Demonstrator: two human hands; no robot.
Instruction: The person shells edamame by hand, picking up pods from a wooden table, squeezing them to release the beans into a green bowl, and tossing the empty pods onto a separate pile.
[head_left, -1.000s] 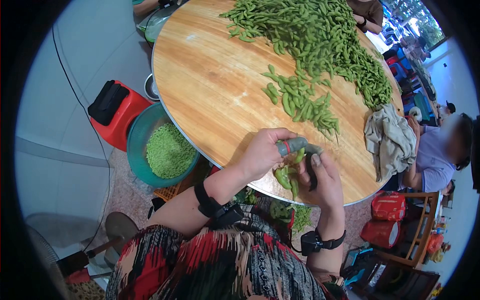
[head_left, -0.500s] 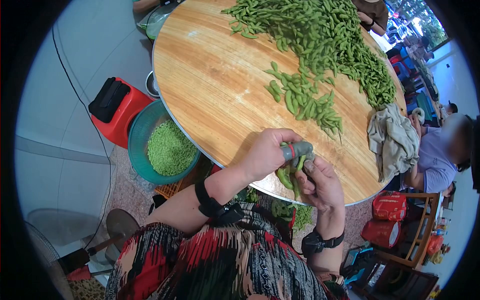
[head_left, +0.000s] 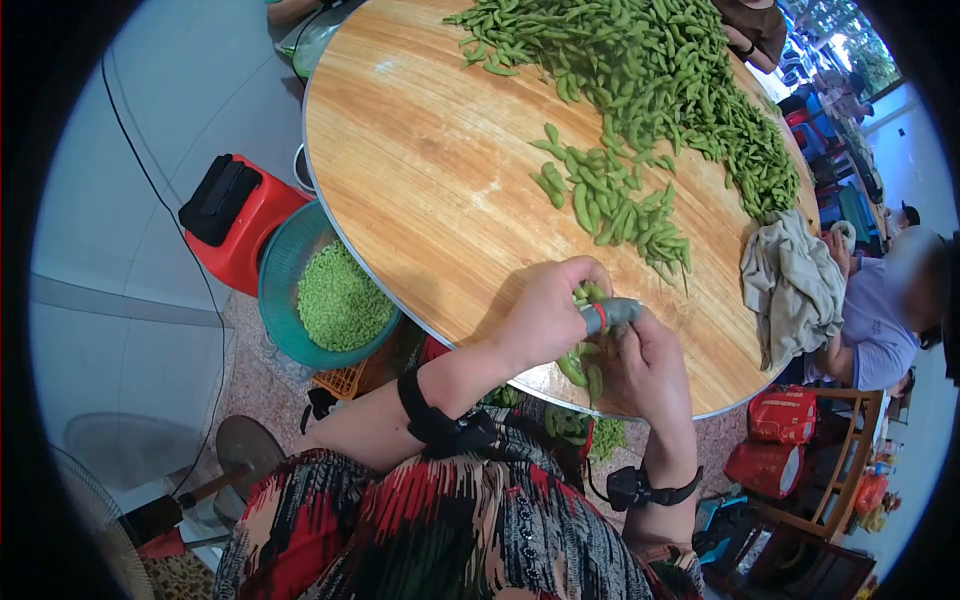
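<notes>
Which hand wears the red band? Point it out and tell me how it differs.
The left hand: a red band circles its grey finger cover. The right hand, close beside it, shows no red band.

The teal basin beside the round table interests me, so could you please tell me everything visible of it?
The teal basin looks plastic, round and deep, with an open top. It stands roughly upright by the wooden table's left edge and holds a heap of pale green shelled beans that touches its inner wall. An orange crate shows nearby; what bears the basin is unclear.
</notes>
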